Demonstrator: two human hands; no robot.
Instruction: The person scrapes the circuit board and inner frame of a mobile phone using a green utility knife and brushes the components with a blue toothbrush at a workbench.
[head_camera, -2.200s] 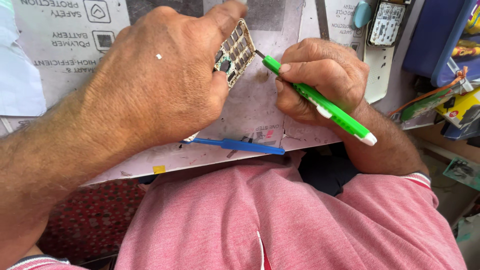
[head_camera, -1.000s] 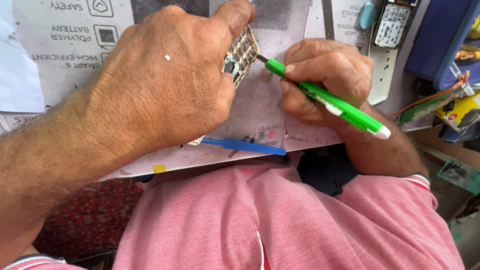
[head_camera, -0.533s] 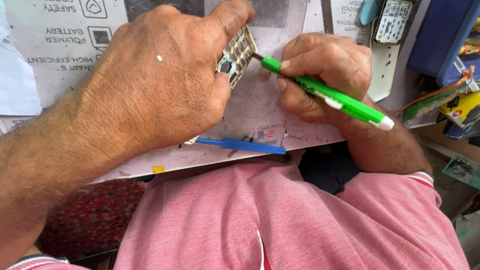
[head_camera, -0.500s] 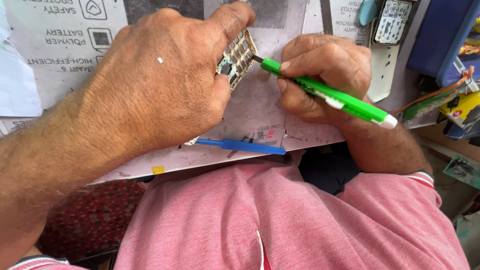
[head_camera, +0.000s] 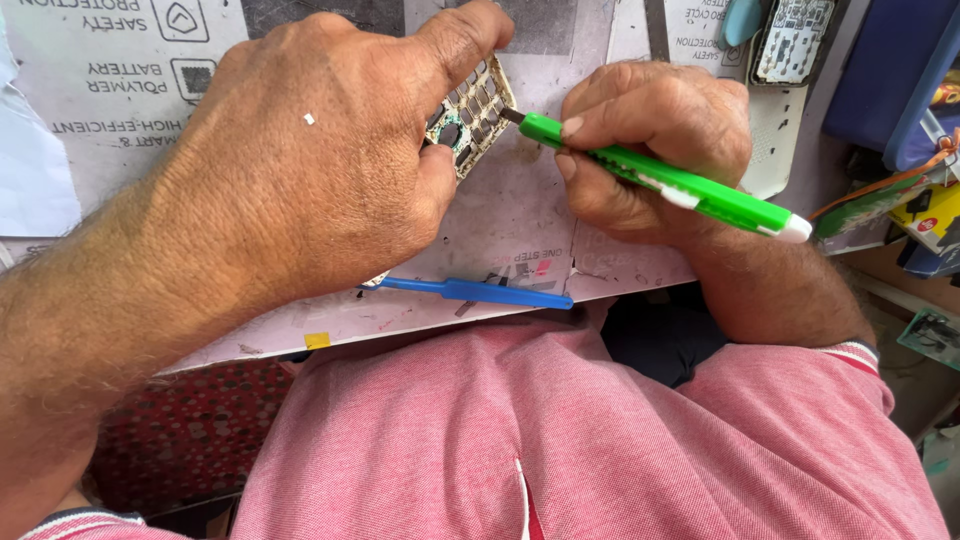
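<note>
hands crowd board's near edge: left hand (head_camera: 320, 170) pinches keypad frame (head_camera: 478, 105), right hand (head_camera: 650, 140) grips green knife (head_camera: 660, 180).

A pale grey surface (head_camera: 520, 215) covered with scuffed printed sheets fills the upper part of the view, evenly lit by soft daylight. A white sheet of paper (head_camera: 30, 180) lies at its left edge. To the right stand blue boxes (head_camera: 900, 80) and colourful packets (head_camera: 925, 215). Below the left edge shows a dark red patterned fabric (head_camera: 190, 430).
</note>
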